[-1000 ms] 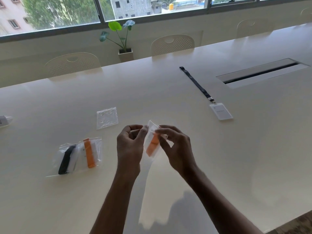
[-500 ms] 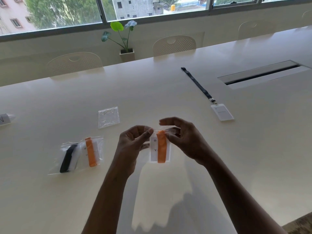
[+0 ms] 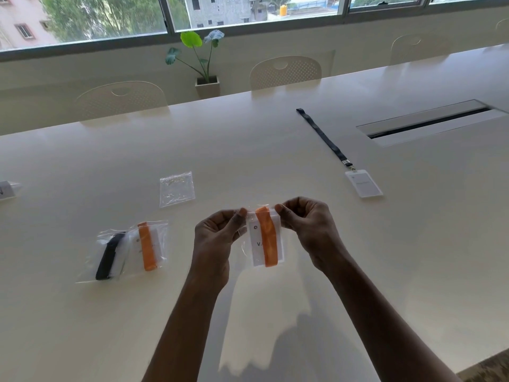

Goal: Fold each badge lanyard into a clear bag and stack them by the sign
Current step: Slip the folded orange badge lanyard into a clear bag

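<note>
1. Left hand (image 3: 217, 238) and right hand (image 3: 305, 224) each pinch a top corner of the bag (image 3: 267, 238), which hangs lengthwise between them.
2. The stack (image 3: 129, 249) lies leftward on the table (image 3: 358, 257), nearer the left hand; the sign (image 3: 6, 188) is farther left.

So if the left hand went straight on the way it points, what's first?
The left hand pinches the clear bag and points right along its top edge, so it would probably meet the right hand pinching the other corner; depth is hard to judge.
</note>
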